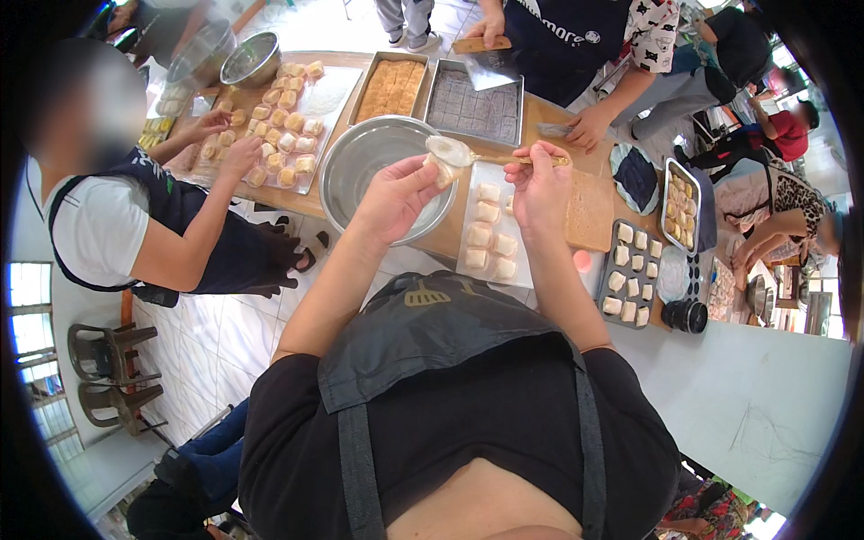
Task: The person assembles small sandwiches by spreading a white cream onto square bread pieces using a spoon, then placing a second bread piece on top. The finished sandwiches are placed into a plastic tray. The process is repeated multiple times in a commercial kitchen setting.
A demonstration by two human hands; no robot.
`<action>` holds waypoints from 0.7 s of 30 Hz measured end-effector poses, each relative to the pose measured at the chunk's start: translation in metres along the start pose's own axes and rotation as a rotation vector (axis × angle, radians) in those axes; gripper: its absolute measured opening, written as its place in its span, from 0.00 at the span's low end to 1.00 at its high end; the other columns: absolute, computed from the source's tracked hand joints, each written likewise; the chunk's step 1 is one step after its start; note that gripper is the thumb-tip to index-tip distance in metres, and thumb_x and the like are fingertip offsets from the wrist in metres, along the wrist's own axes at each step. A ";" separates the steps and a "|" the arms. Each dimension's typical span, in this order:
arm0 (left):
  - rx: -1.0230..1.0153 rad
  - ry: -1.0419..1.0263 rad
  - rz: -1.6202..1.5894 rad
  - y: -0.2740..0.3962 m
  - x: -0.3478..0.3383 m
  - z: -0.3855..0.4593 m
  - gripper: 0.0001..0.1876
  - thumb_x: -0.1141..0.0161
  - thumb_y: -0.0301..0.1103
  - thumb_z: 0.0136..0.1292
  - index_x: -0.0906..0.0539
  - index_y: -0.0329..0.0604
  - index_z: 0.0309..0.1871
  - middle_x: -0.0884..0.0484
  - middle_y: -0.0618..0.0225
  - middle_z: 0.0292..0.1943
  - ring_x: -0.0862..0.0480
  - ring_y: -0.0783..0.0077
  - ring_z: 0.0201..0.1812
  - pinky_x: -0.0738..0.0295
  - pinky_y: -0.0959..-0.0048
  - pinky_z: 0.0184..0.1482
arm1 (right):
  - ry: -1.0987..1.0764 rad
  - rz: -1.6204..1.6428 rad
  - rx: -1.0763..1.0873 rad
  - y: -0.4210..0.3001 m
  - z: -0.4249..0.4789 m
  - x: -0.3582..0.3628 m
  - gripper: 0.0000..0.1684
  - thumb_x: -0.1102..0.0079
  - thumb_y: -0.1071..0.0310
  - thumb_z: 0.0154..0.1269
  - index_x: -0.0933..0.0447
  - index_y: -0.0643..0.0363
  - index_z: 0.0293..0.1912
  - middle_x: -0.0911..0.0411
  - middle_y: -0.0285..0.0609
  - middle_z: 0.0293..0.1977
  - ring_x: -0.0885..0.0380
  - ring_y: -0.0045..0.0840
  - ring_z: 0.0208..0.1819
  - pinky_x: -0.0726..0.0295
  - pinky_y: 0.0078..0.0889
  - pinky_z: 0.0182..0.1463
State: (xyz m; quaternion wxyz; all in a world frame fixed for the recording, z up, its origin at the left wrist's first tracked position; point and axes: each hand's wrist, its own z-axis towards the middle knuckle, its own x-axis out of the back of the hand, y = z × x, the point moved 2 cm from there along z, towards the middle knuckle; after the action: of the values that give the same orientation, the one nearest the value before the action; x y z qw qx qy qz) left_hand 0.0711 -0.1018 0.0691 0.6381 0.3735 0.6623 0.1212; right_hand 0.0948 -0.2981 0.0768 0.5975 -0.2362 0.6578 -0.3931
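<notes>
Between its thumb and fingers, my left hand (398, 199) holds a small piece of cake (442, 171) over the rim of a large metal bowl (344, 202). My right hand (540, 182) grips the handle of a gold-coloured spoon (503, 160). Pale, creamy stuff (449, 151) covers the spoon's head, which is at the cake piece; whether the two touch I cannot tell. Below my right hand, several coated cake pieces (480, 234) stand in rows on a white sheet (466, 262). What lies deep in the bowl is partly hidden by my left hand.
Behind the bowl stand a pan of golden cake (393, 88) and a pan of cut greyish cake (472, 104). A co-worker's hand (489, 28) holds a wood-handled scraper (489, 64) there. Right are a cake slab (588, 212) and a filled muffin tin (628, 270). Another co-worker's hands (241, 156) handle pieces at left.
</notes>
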 end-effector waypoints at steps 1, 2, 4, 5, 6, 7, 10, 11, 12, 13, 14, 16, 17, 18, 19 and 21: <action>0.010 0.002 0.001 0.000 0.000 0.000 0.15 0.49 0.25 0.64 0.30 0.27 0.52 0.23 0.56 0.48 0.22 0.67 0.49 0.25 0.73 0.54 | 0.007 -0.005 0.007 -0.001 0.000 -0.001 0.08 0.54 0.71 0.65 0.40 0.60 0.42 0.26 0.48 0.29 0.24 0.27 0.19 0.23 0.24 0.20; 0.021 0.004 0.001 -0.001 0.000 -0.001 0.15 0.50 0.24 0.64 0.30 0.26 0.52 0.24 0.55 0.48 0.22 0.66 0.49 0.25 0.73 0.54 | 0.012 -0.010 0.015 -0.001 0.000 -0.001 0.08 0.54 0.71 0.65 0.40 0.60 0.42 0.26 0.48 0.29 0.24 0.27 0.19 0.23 0.24 0.21; 0.032 -0.004 -0.012 -0.003 0.000 -0.002 0.15 0.50 0.24 0.64 0.30 0.26 0.53 0.24 0.54 0.48 0.22 0.66 0.50 0.25 0.73 0.54 | 0.022 -0.021 0.032 -0.002 0.000 -0.002 0.08 0.55 0.72 0.65 0.40 0.60 0.42 0.26 0.48 0.29 0.24 0.27 0.20 0.23 0.24 0.21; 0.034 -0.011 -0.024 -0.005 0.001 -0.002 0.16 0.50 0.24 0.64 0.31 0.26 0.53 0.24 0.54 0.49 0.22 0.66 0.50 0.25 0.73 0.54 | 0.039 -0.024 0.047 -0.003 0.001 0.000 0.08 0.55 0.72 0.65 0.40 0.60 0.42 0.26 0.48 0.29 0.24 0.27 0.20 0.23 0.24 0.21; 0.035 -0.018 -0.037 -0.006 0.001 -0.002 0.16 0.50 0.24 0.64 0.31 0.26 0.53 0.24 0.54 0.49 0.22 0.66 0.50 0.25 0.73 0.54 | 0.056 -0.027 0.062 -0.003 0.003 0.002 0.08 0.55 0.72 0.65 0.40 0.61 0.42 0.26 0.48 0.29 0.24 0.27 0.20 0.23 0.24 0.21; 0.028 -0.018 -0.040 -0.006 0.000 -0.002 0.16 0.50 0.24 0.64 0.31 0.26 0.53 0.25 0.54 0.50 0.22 0.66 0.50 0.25 0.73 0.54 | 0.072 -0.029 0.077 -0.003 0.005 0.004 0.08 0.55 0.72 0.65 0.40 0.61 0.42 0.26 0.48 0.29 0.24 0.27 0.20 0.23 0.23 0.21; 0.004 -0.023 -0.046 -0.005 0.001 -0.002 0.16 0.50 0.25 0.64 0.32 0.26 0.54 0.25 0.54 0.50 0.23 0.66 0.51 0.25 0.74 0.54 | 0.090 0.085 -0.063 -0.001 0.011 0.011 0.08 0.54 0.73 0.64 0.40 0.61 0.42 0.26 0.48 0.28 0.24 0.27 0.20 0.23 0.23 0.21; -0.006 -0.027 -0.047 -0.005 0.002 -0.001 0.16 0.50 0.25 0.64 0.32 0.26 0.54 0.26 0.53 0.51 0.23 0.66 0.51 0.26 0.74 0.55 | 0.076 0.073 -0.089 0.000 0.009 0.011 0.08 0.54 0.73 0.64 0.40 0.61 0.42 0.26 0.48 0.28 0.24 0.27 0.20 0.23 0.23 0.21; -0.016 -0.031 -0.047 -0.004 0.003 0.000 0.17 0.51 0.25 0.64 0.32 0.26 0.54 0.26 0.53 0.51 0.23 0.65 0.51 0.26 0.74 0.55 | 0.062 0.062 -0.114 0.003 0.007 0.011 0.08 0.54 0.73 0.64 0.40 0.61 0.42 0.26 0.48 0.28 0.24 0.27 0.20 0.23 0.23 0.21; -0.028 -0.041 -0.044 -0.003 0.003 0.000 0.17 0.51 0.25 0.65 0.32 0.26 0.54 0.26 0.53 0.51 0.23 0.65 0.51 0.26 0.74 0.55 | 0.049 0.052 -0.139 0.005 0.005 0.011 0.08 0.54 0.73 0.64 0.40 0.61 0.42 0.26 0.48 0.28 0.24 0.27 0.20 0.23 0.23 0.21; -0.040 -0.051 -0.040 -0.001 0.002 0.000 0.17 0.51 0.26 0.65 0.32 0.26 0.54 0.26 0.53 0.51 0.23 0.65 0.51 0.26 0.74 0.55 | 0.053 0.045 -0.124 0.006 0.003 0.012 0.08 0.54 0.73 0.64 0.40 0.61 0.42 0.26 0.48 0.28 0.24 0.27 0.20 0.23 0.23 0.21; -0.045 -0.070 -0.044 -0.001 0.004 0.000 0.17 0.51 0.26 0.65 0.32 0.26 0.55 0.26 0.53 0.51 0.23 0.65 0.52 0.26 0.74 0.55 | 0.059 0.029 -0.093 0.007 0.000 0.014 0.08 0.54 0.73 0.64 0.40 0.61 0.42 0.26 0.48 0.28 0.24 0.27 0.20 0.23 0.23 0.21; -0.037 -0.079 -0.051 -0.002 0.007 0.000 0.17 0.51 0.26 0.65 0.33 0.26 0.55 0.26 0.53 0.51 0.23 0.65 0.52 0.26 0.74 0.55 | 0.060 0.006 -0.079 0.005 -0.001 0.016 0.08 0.54 0.72 0.64 0.40 0.61 0.42 0.26 0.48 0.28 0.24 0.27 0.20 0.23 0.23 0.21; -0.030 -0.089 -0.055 -0.002 0.009 0.001 0.17 0.51 0.26 0.65 0.33 0.26 0.55 0.26 0.53 0.51 0.23 0.66 0.52 0.26 0.74 0.55 | 0.058 -0.014 -0.064 0.003 0.000 0.017 0.08 0.54 0.72 0.65 0.40 0.61 0.42 0.26 0.47 0.28 0.24 0.27 0.20 0.23 0.23 0.21; -0.022 -0.081 -0.055 -0.003 0.010 0.001 0.17 0.51 0.26 0.65 0.33 0.26 0.55 0.26 0.53 0.51 0.23 0.66 0.52 0.26 0.74 0.55 | 0.057 -0.035 -0.049 0.001 0.001 0.018 0.08 0.54 0.72 0.65 0.40 0.61 0.42 0.26 0.47 0.28 0.24 0.27 0.20 0.23 0.22 0.20; -0.008 -0.066 -0.053 -0.005 0.010 -0.001 0.17 0.51 0.26 0.65 0.33 0.26 0.55 0.26 0.53 0.51 0.23 0.66 0.51 0.26 0.74 0.55 | 0.058 -0.054 -0.019 -0.003 0.005 0.019 0.08 0.54 0.72 0.65 0.40 0.61 0.42 0.26 0.47 0.28 0.24 0.27 0.20 0.24 0.22 0.20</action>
State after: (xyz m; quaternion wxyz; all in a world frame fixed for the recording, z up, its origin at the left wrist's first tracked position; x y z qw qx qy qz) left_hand 0.0698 -0.0986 0.0585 0.6642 0.3571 0.6500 0.0944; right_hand 0.0963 -0.3160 0.0676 0.5652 -0.2481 0.6720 -0.4093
